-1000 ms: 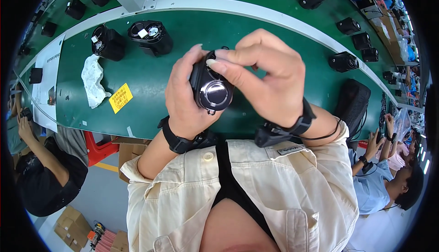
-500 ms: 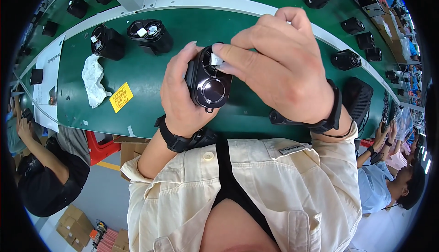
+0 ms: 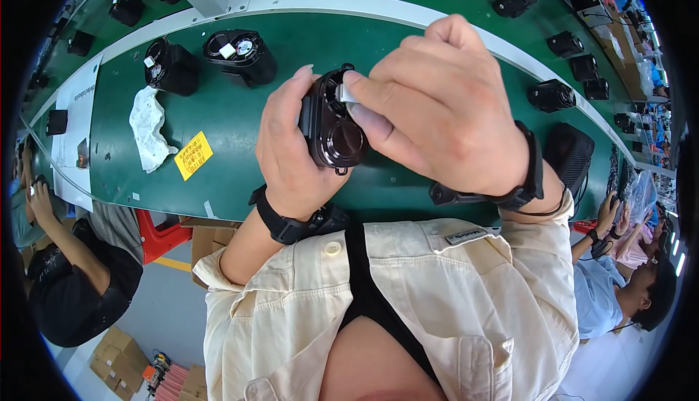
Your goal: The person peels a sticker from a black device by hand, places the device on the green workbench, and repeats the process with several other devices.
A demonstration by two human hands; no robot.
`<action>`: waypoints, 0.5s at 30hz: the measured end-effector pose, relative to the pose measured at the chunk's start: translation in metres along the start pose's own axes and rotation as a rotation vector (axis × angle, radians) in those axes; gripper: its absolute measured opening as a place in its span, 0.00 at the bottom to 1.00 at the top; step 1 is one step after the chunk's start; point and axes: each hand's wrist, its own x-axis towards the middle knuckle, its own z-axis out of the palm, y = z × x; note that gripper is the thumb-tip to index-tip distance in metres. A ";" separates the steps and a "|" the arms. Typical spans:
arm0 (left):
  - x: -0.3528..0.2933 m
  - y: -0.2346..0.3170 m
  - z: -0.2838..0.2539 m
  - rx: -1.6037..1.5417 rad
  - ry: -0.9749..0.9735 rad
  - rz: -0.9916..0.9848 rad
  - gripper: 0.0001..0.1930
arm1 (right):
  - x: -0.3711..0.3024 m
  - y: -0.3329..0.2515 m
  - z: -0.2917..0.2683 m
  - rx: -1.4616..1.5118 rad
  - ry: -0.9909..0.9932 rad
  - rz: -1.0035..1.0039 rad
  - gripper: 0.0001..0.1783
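Note:
My left hand (image 3: 289, 143) is wrapped round a black oval device (image 3: 340, 143) with a glossy round face at its near end and an open recess at its far end. My right hand (image 3: 444, 102) pinches a small white block (image 3: 345, 94) at that recess, thumb and forefinger pressed together on it. Whether the block is fixed inside is hidden by the fingers. Both hands hold the device above the green table (image 3: 240, 128). To the left stand two similar black devices (image 3: 240, 57), each with a small white piece in its open top.
A crumpled white wrapper (image 3: 149, 128) and a yellow note (image 3: 194, 156) lie on the left. A white rail (image 3: 328, 1) borders the far edge, with more black devices (image 3: 514, 1) beyond. A black mesh-sided object (image 3: 569, 155) sits beside my right wrist. People work at both sides.
The device in my hands has tilted slightly, and its round face looks darker. My right fingers have shifted a little at the white block. Devices beyond the rail have slid slightly right.

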 end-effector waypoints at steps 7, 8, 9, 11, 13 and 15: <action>0.003 -0.002 0.003 0.056 -0.022 0.023 0.36 | -0.011 -0.033 0.018 -0.241 0.041 0.239 0.18; 0.002 -0.003 0.003 0.070 -0.027 0.017 0.37 | -0.011 -0.030 0.017 -0.237 0.049 0.240 0.18; 0.001 -0.002 0.002 0.076 -0.031 0.022 0.37 | -0.011 -0.022 0.013 0.046 0.059 0.313 0.18; 0.001 0.000 0.000 -0.024 -0.011 -0.027 0.39 | -0.010 -0.007 0.008 0.603 0.080 0.441 0.19; 0.001 0.003 0.001 -0.080 -0.006 -0.044 0.40 | -0.009 0.006 0.015 0.745 0.078 0.459 0.19; 0.000 0.006 0.002 -0.136 -0.018 -0.047 0.41 | -0.009 0.014 0.024 1.039 0.049 0.485 0.20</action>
